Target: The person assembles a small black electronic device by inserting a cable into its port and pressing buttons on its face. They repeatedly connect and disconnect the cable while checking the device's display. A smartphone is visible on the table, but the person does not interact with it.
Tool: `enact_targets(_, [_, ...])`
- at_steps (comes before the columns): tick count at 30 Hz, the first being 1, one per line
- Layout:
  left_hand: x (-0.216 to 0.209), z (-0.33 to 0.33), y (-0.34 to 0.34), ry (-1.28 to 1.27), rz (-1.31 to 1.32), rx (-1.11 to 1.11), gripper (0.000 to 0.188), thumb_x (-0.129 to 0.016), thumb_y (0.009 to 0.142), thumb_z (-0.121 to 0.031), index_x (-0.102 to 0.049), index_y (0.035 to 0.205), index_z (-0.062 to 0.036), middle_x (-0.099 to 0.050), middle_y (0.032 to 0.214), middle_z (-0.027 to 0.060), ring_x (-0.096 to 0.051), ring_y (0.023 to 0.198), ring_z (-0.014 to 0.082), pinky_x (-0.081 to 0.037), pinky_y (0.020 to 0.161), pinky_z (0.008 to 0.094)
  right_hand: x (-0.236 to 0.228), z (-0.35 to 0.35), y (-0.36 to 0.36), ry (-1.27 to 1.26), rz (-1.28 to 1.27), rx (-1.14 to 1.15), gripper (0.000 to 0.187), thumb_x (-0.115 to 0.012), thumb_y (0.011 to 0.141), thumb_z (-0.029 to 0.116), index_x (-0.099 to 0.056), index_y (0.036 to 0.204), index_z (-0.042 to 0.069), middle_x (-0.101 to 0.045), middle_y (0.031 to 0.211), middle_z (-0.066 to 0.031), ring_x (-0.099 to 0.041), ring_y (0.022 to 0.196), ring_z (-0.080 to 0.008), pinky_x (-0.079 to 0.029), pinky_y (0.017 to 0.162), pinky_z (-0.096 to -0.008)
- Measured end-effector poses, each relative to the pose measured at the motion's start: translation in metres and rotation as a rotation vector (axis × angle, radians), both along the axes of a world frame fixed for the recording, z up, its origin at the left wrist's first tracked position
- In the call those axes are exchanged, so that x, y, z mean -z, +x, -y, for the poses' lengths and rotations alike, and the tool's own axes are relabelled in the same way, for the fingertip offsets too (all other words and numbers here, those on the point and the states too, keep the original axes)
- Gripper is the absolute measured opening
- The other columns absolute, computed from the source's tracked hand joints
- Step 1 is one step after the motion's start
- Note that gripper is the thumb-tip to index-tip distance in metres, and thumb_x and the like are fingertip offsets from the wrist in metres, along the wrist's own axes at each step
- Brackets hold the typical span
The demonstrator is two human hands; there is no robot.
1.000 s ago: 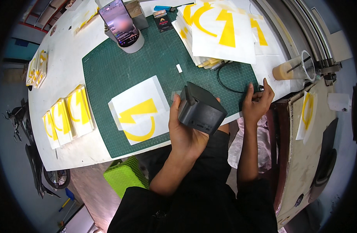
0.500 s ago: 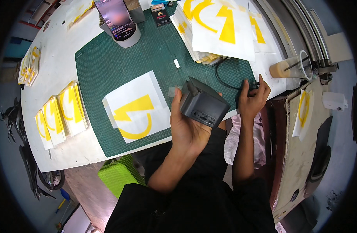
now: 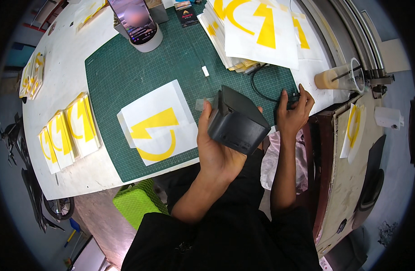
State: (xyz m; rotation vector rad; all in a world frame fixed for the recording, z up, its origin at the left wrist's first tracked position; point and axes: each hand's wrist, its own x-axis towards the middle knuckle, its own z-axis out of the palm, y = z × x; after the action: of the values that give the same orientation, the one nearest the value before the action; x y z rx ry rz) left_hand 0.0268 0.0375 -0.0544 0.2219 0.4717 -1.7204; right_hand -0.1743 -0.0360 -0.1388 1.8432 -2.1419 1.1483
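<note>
A dark grey, box-shaped device with rounded corners rests in my left hand, whose fingers and thumb wrap it from below and the side. It is held tilted above the front edge of the green cutting mat. To its right, at the mat's edge, my right hand has its fingers curled about the plug end of a black cable. That cable loops back toward a stack of white sheets with yellow shapes. Left of the device lies one white sheet with yellow shapes.
A phone leans in a round white stand at the back. On the right stands a plastic cup with a tan drink and straw, beside a metal rail. Bundles of yellow-printed sheets lie left; a green basket is below the table.
My left hand has tipped the device, so its panel of ports has turned down and is barely visible now. My right hand's fingers have shifted slightly around the cable's plug.
</note>
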Motion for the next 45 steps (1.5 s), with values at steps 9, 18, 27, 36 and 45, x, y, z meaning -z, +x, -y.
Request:
enact_targets(9, [0.0, -0.002, 0.003, -0.078, -0.118, 0.022, 0.056, -0.055, 0.103, -0.049, -0.058, 0.135, -0.0046, -0.057, 0.137, 0.0247, -0.043, 0.141, 0.0466, -0.046, 0.111, 0.0567, 0.001, 0.001, 0.001, -0.015, -0.016, 0.001, 0.048, -0.078, 0.088, 0.021, -0.064, 0.129, 0.0, -0.057, 0.117, -0.0169, -0.062, 0.082, -0.0238, -0.053, 0.068, -0.0344])
enact_targets(18, [0.002, 0.002, 0.0, -0.054, 0.028, -0.01, 0.055, -0.053, 0.104, -0.05, -0.062, 0.127, -0.0006, -0.065, 0.126, 0.0232, -0.058, 0.128, 0.0446, -0.051, 0.107, 0.0536, 0.011, -0.002, -0.012, -0.121, 0.066, -0.062, 0.032, -0.065, 0.096, 0.001, -0.064, 0.127, -0.004, -0.064, 0.101, -0.0172, -0.066, 0.08, -0.0209, -0.053, 0.067, -0.0306])
enact_targets(27, [-0.003, 0.003, 0.007, -0.061, 0.112, -0.061, 0.052, -0.053, 0.105, -0.047, -0.062, 0.122, 0.0014, -0.067, 0.123, 0.0211, -0.063, 0.122, 0.0392, -0.052, 0.107, 0.0485, -0.042, -0.05, -0.027, -0.161, 0.592, -0.314, 0.02, -0.063, 0.096, -0.005, -0.065, 0.116, -0.009, -0.069, 0.101, -0.0171, -0.068, 0.087, -0.0178, -0.054, 0.068, -0.0237])
enact_targets(36, [-0.005, 0.001, 0.007, -0.006, 0.201, -0.08, 0.051, -0.053, 0.105, -0.048, -0.06, 0.124, -0.0004, -0.067, 0.123, 0.0208, -0.064, 0.121, 0.0382, -0.054, 0.105, 0.0495, -0.13, -0.075, 0.015, -0.168, 0.329, -0.683, 0.017, -0.07, 0.088, 0.001, -0.068, 0.103, -0.007, -0.063, 0.087, -0.0161, -0.062, 0.081, -0.0279, -0.052, 0.087, -0.0491])
enact_targets(45, [-0.02, 0.002, 0.005, 0.011, 0.334, -0.04, 0.042, -0.049, 0.107, -0.048, -0.053, 0.125, -0.0106, -0.067, 0.116, 0.0112, -0.069, 0.107, 0.0233, -0.061, 0.088, 0.045, -0.147, -0.082, 0.046, -0.099, 0.317, -0.77, 0.023, -0.08, 0.08, -0.002, -0.069, 0.1, -0.004, -0.066, 0.083, -0.0144, -0.064, 0.072, -0.0258, -0.053, 0.076, -0.042])
